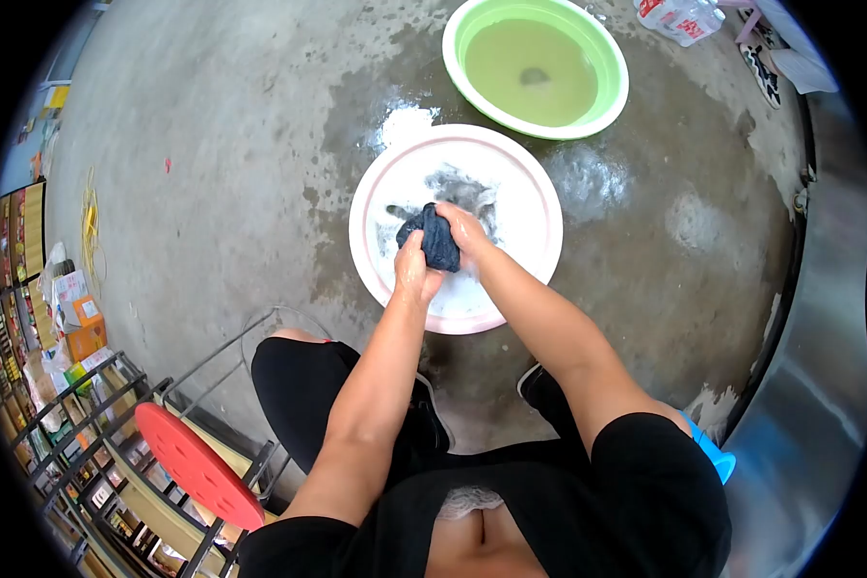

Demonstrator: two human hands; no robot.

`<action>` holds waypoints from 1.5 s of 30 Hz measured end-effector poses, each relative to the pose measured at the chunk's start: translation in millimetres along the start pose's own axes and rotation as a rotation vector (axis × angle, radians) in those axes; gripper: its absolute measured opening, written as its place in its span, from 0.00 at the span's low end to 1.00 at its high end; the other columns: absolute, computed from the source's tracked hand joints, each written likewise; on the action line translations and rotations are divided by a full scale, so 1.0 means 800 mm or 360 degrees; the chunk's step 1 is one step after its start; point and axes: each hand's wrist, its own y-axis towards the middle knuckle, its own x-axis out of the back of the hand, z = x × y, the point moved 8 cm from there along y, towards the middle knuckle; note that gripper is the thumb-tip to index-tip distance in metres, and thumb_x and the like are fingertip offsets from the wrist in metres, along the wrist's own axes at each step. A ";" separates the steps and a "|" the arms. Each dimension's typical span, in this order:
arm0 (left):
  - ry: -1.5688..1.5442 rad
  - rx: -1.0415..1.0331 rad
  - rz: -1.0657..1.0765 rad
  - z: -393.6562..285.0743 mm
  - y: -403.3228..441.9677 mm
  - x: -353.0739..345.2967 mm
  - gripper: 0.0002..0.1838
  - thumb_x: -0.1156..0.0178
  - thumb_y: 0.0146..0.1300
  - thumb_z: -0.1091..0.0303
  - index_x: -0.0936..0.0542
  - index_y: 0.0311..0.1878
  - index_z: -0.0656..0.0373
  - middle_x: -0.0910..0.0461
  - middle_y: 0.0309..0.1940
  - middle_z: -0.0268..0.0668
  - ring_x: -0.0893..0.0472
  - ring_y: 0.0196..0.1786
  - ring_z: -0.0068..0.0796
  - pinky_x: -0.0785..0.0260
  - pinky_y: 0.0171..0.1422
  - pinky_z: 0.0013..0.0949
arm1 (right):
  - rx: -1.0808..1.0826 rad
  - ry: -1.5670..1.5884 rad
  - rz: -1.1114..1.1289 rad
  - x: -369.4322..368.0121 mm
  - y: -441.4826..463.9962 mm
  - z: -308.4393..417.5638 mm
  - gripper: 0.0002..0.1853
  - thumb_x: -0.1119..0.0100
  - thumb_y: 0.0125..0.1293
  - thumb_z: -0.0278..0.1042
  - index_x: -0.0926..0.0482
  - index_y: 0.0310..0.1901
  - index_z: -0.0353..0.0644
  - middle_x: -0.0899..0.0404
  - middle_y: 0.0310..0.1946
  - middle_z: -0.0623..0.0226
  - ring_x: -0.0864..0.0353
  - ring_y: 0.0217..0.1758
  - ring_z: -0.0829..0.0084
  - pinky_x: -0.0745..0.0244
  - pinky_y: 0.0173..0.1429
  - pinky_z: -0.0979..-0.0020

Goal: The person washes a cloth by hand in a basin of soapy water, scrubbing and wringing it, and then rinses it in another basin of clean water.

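Observation:
A wet, dark cloth (440,241) is bunched between my two hands above a white basin with a pink rim (364,207). My left hand (414,275) grips it from the lower left, fingers wrapped round it. On the upper right side, my right hand (464,231) is closed on the same cloth. Soapy white suds fill the basin, and dark fabric (467,188) shows through them behind my hands. What kind of garment the cloth is, I cannot tell.
A green basin (615,91) of murky water stands just beyond. Plastic bottles (684,19) and a person's shoe (761,75) are at the upper right. To the left are a red stool seat (197,467), shelves of goods (19,289) and yellow straps (90,226). The concrete floor (241,144) is partly wet.

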 end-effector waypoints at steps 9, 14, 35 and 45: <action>0.0216 0.0325 0.0520 -0.005 0.043 0.011 0.27 0.53 0.62 0.44 0.30 0.53 0.58 0.27 0.49 0.41 0.26 0.51 0.38 0.34 0.57 0.45 | 0.1721 -0.1968 -0.0217 -0.093 -0.115 0.010 0.28 0.49 0.57 0.36 0.39 0.59 0.36 0.44 0.59 0.41 0.45 0.63 0.43 0.55 0.67 0.48; 0.0104 -0.0071 0.0176 0.003 0.029 -0.010 0.23 0.51 0.62 0.58 0.33 0.56 0.62 0.28 0.50 0.46 0.26 0.51 0.44 0.30 0.54 0.46 | 0.0717 -0.1061 -0.0156 -0.055 -0.058 0.080 0.20 0.56 0.62 0.32 0.31 0.55 0.32 0.28 0.49 0.43 0.29 0.52 0.50 0.36 0.60 0.63; -0.0349 0.0675 0.1120 0.004 -0.138 -0.117 0.26 0.38 0.54 0.62 0.35 0.55 0.52 0.33 0.53 0.41 0.30 0.53 0.40 0.32 0.48 0.42 | 0.0133 -0.1386 0.0765 -0.102 -0.139 0.135 0.13 0.47 0.63 0.31 0.22 0.49 0.40 0.22 0.44 0.67 0.25 0.43 0.79 0.31 0.53 0.77; 0.0144 0.0878 0.0959 0.031 -0.148 -0.119 0.08 0.44 0.50 0.78 0.31 0.33 0.59 0.31 0.25 0.36 0.27 0.26 0.29 0.45 0.17 0.23 | 0.0463 -0.2406 0.0874 -0.120 -0.123 0.113 0.12 0.52 0.59 0.37 0.22 0.37 0.42 0.22 0.34 0.65 0.25 0.39 0.69 0.31 0.50 0.67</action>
